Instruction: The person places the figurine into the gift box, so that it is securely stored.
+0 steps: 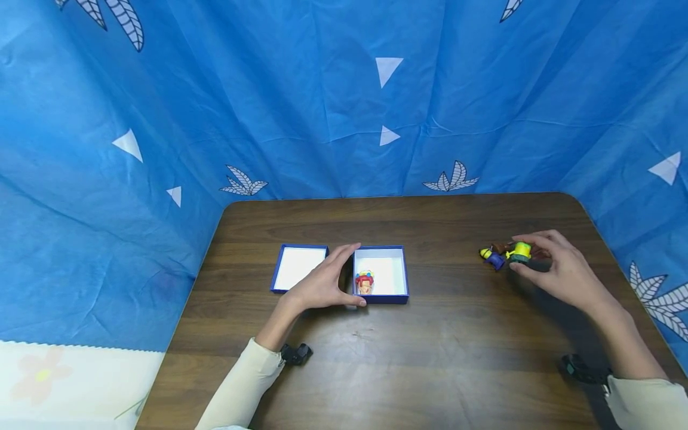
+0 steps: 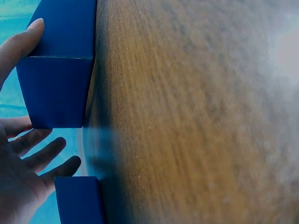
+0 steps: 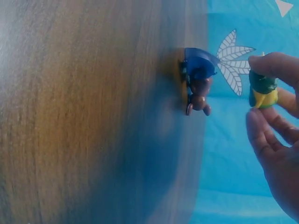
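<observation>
A blue box point(image 1: 405, 298) with a white inside stands open on the table. A small toy figure with red hair point(image 1: 364, 283) lies in its near left corner. My left hand point(image 1: 319, 283) holds the box from its left side, the thumb on the near wall point(image 2: 51, 32) and the fingers reaching to the far side. On the right, my right hand point(image 1: 559, 272) pinches a yellow and green toy figure point(image 3: 264, 91) between thumb and fingertips, above the table. Close by lie a purple and yellow toy figure point(image 1: 493, 258) and a brown toy figure point(image 3: 199, 100).
A shallow blue lid point(image 1: 297, 266) with a white inside lies left of the box, just beyond my left hand. The brown wooden table point(image 1: 408, 364) is backed by a blue patterned curtain point(image 1: 322, 101). Both wrists wear dark straps.
</observation>
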`<action>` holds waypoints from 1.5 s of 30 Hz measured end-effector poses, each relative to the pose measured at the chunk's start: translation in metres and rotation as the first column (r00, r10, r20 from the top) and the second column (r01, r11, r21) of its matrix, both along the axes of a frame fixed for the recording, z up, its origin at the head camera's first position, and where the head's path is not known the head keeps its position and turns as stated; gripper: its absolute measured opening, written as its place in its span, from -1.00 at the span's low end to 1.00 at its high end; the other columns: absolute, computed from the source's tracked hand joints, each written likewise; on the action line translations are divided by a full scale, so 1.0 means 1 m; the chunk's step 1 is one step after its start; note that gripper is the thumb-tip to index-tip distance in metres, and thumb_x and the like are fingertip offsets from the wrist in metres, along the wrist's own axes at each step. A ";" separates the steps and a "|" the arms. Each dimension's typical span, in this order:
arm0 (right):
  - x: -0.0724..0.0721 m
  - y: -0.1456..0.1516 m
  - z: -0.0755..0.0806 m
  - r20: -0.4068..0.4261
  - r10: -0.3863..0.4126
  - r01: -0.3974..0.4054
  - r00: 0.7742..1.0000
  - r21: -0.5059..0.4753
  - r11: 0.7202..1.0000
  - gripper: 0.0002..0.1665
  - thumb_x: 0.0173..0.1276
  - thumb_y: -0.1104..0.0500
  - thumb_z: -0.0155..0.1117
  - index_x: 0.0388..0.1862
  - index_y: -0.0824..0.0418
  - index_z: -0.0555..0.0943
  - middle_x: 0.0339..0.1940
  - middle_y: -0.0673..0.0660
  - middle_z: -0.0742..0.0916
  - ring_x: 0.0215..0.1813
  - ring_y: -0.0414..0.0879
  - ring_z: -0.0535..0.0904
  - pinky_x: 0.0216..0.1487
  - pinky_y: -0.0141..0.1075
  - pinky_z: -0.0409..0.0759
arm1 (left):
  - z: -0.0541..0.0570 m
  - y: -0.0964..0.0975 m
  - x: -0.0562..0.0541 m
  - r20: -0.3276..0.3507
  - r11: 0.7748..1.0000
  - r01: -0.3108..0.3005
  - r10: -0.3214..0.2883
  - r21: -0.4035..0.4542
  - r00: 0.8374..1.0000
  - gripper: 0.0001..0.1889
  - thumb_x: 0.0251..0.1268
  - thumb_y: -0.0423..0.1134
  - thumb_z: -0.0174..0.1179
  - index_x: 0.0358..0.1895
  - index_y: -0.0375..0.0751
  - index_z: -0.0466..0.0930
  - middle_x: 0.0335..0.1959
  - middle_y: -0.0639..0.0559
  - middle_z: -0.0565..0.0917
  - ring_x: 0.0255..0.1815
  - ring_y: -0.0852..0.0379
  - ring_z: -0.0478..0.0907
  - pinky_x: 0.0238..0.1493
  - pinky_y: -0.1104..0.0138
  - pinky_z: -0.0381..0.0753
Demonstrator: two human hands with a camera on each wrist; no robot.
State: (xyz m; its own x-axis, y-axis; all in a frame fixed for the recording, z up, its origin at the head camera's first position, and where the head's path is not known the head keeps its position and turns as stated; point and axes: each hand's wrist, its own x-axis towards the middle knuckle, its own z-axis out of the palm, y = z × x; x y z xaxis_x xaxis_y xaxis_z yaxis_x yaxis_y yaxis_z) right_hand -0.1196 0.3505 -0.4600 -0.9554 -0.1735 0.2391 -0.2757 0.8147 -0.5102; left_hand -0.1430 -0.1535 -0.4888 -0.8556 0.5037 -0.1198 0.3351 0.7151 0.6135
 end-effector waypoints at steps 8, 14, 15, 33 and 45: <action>0.002 0.003 -0.006 -0.010 0.002 -0.002 1.000 -0.042 0.999 -0.36 0.18 0.22 0.72 0.25 0.18 0.70 0.06 0.23 0.69 -0.13 -0.65 0.39 -0.17 -0.79 0.39 | -0.003 0.001 0.001 -0.006 1.000 0.011 -0.011 0.003 1.000 0.34 -0.02 0.33 0.64 0.79 0.22 -0.06 0.77 0.06 0.15 0.74 -0.07 0.24 0.65 -0.16 0.40; 0.001 -0.001 -0.007 -0.012 0.030 -0.031 0.999 -0.107 0.994 -0.35 0.19 0.33 0.68 0.27 0.23 0.67 0.07 0.22 0.71 -0.13 -0.62 0.49 -0.12 -0.83 0.47 | -0.003 0.001 0.000 -0.014 1.000 0.011 -0.011 0.009 1.000 0.34 -0.01 0.32 0.65 0.79 0.16 -0.04 0.77 0.05 0.16 0.74 -0.09 0.24 0.64 -0.18 0.40; 0.001 -0.002 -0.007 -0.012 0.035 -0.036 0.999 -0.114 0.993 -0.35 0.19 0.34 0.68 0.27 0.23 0.67 0.08 0.22 0.71 -0.13 -0.60 0.50 -0.11 -0.82 0.48 | -0.002 0.000 0.000 -0.016 1.000 0.011 -0.011 0.009 1.000 0.34 -0.01 0.32 0.65 0.79 0.16 -0.04 0.77 0.05 0.16 0.74 -0.09 0.23 0.64 -0.18 0.40; 0.002 -0.005 -0.005 0.075 0.056 -0.049 0.996 -0.095 0.994 -0.36 0.23 0.23 0.67 0.29 0.14 0.66 0.07 0.27 0.77 -0.10 -0.57 0.51 -0.13 -0.74 0.47 | 0.000 -0.001 0.000 -0.024 1.000 0.011 -0.011 0.003 1.000 0.33 -0.01 0.32 0.65 0.78 0.19 -0.04 0.77 0.03 0.16 0.75 -0.09 0.23 0.65 -0.17 0.39; 0.002 -0.007 -0.006 0.026 0.042 -0.038 0.999 -0.126 0.991 -0.29 0.20 0.32 0.66 0.36 0.18 0.67 0.16 0.24 0.73 0.00 -0.67 0.42 -0.02 -0.85 0.38 | 0.000 -0.003 0.000 -0.024 1.000 0.016 -0.016 0.008 1.000 0.33 0.00 0.32 0.64 0.78 0.16 -0.03 0.76 0.02 0.18 0.74 -0.09 0.24 0.65 -0.17 0.40</action>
State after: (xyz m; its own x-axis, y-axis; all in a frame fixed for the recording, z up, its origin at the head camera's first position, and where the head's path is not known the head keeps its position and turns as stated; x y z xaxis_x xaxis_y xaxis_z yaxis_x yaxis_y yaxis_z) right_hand -0.1174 0.3435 -0.4665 -0.9551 -0.1818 0.2340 -0.2903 0.7323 -0.6160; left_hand -0.1427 -0.1565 -0.4885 -0.8501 0.5180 -0.0947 0.3612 0.7044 0.6110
